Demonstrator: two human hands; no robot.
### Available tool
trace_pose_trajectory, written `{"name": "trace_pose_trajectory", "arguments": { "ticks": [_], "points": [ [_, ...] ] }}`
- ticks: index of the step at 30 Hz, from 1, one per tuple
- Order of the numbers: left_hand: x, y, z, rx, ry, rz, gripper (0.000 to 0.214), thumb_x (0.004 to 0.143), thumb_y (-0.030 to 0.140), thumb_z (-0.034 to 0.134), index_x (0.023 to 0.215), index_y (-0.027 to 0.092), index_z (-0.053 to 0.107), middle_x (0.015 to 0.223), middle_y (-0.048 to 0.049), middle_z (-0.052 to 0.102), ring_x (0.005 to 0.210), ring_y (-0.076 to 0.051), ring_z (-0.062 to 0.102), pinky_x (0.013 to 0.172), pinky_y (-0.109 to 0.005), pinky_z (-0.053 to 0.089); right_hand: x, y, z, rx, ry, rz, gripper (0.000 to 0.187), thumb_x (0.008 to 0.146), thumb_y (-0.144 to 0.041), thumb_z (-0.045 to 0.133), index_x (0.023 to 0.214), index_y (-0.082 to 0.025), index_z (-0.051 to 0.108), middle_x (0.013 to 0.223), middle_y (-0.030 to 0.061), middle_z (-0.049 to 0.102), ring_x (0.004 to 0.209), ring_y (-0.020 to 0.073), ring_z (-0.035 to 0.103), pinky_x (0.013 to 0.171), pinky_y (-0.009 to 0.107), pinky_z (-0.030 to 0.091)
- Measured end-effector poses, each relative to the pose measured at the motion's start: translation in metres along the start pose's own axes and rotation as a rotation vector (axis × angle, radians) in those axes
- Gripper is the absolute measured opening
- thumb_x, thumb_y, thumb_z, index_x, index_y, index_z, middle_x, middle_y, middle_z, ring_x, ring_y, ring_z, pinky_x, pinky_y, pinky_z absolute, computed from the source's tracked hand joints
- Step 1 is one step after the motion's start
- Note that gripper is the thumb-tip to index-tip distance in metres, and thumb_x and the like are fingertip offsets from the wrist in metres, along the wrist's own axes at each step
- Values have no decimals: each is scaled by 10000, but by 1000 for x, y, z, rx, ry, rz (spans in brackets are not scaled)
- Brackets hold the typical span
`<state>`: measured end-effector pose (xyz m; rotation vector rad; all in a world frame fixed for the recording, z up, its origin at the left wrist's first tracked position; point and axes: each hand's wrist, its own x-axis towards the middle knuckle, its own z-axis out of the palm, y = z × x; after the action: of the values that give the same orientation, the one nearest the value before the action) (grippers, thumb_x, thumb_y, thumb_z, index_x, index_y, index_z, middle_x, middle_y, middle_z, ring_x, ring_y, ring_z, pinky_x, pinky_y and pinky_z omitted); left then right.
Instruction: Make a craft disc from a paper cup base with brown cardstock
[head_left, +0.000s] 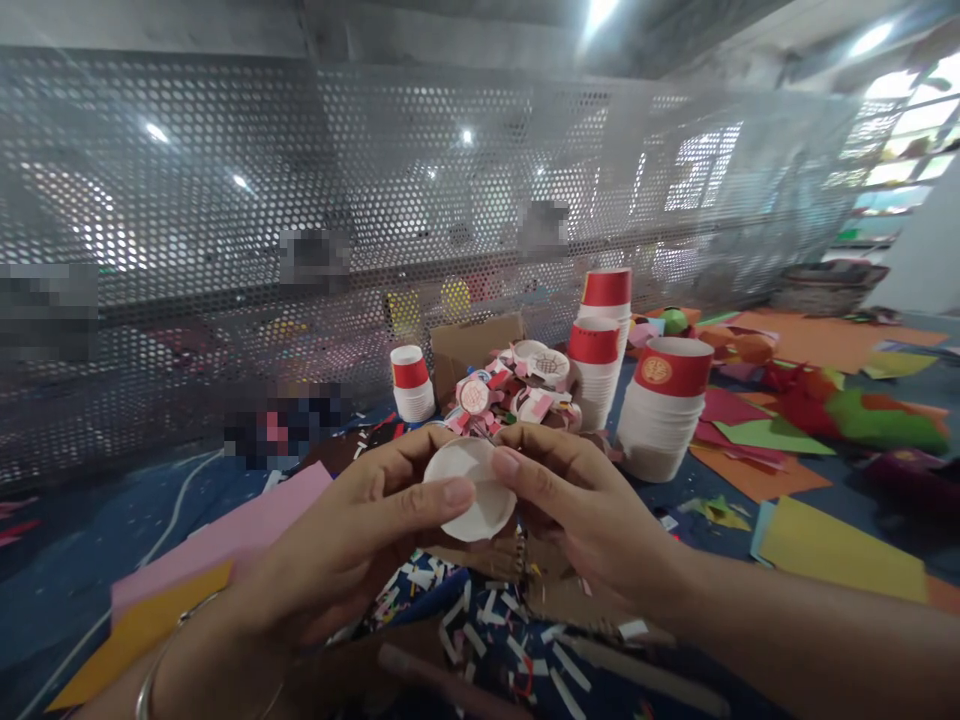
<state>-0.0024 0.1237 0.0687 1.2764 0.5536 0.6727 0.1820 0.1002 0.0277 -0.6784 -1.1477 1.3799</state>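
Between both hands, in front of me, is a round white paper cup bottom [480, 510], its pale inner face turned toward me. My left hand [375, 515] pinches its left side, thumb lying across the face. At the upper right edge, my right hand [577, 490] grips it between thumb and fingers. The fingertips behind it are hidden. Just beyond lies a heap of cut cup pieces [474, 395], pink, red and white. White and coloured paper scraps [487, 610] are scattered below my hands.
Stacked red-and-white paper cups [660, 430] stand right of the heap, with taller stacks [596, 385] behind and a short stack [411, 390] at left. Pink paper [225, 540] lies left, yellow sheets [840, 550] right. A perforated metal screen [420, 190] runs along the back.
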Motion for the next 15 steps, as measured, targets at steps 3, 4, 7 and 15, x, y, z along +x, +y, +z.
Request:
{"name": "trace_pose_trajectory", "arguments": {
  "ticks": [3, 4, 7, 15],
  "points": [
    [0, 1, 1, -15, 16, -18, 257, 907, 278, 747, 1156, 215, 760, 1089, -77, 742, 880, -146, 684, 775, -222, 583, -1, -2, 1, 42, 15, 58, 365, 795, -484, 837, 840, -180, 639, 655, -48, 529, 514, 45, 393, 427, 163, 249],
    [1, 1, 1, -12, 41, -17, 245, 906, 269, 748, 1144, 210, 771, 1072, -78, 749, 858, -140, 682, 756, -212, 587, -2, -3, 1, 54, 13, 72, 366, 793, -485, 837, 833, -183, 636, 649, -52, 508, 514, 46, 372, 423, 162, 227],
    [3, 0, 2, -9, 123, -4, 205, 886, 248, 769, 1077, 180, 801, 943, -72, 766, 756, -114, 669, 686, -180, 588, -2, -4, 1, 85, -8, 96, 378, 820, -531, 800, 837, -191, 634, 627, -63, 441, 512, 55, 296, 414, 163, 182],
    [7, -1, 1, -48, 180, -34, 191, 864, 240, 770, 1022, 140, 807, 863, -73, 750, 660, -114, 686, 606, -162, 576, -4, -5, 1, 128, -29, 108, 378, 835, -506, 801, 796, -187, 602, 590, -82, 379, 500, 51, 197, 408, 163, 146]
  ]
}}
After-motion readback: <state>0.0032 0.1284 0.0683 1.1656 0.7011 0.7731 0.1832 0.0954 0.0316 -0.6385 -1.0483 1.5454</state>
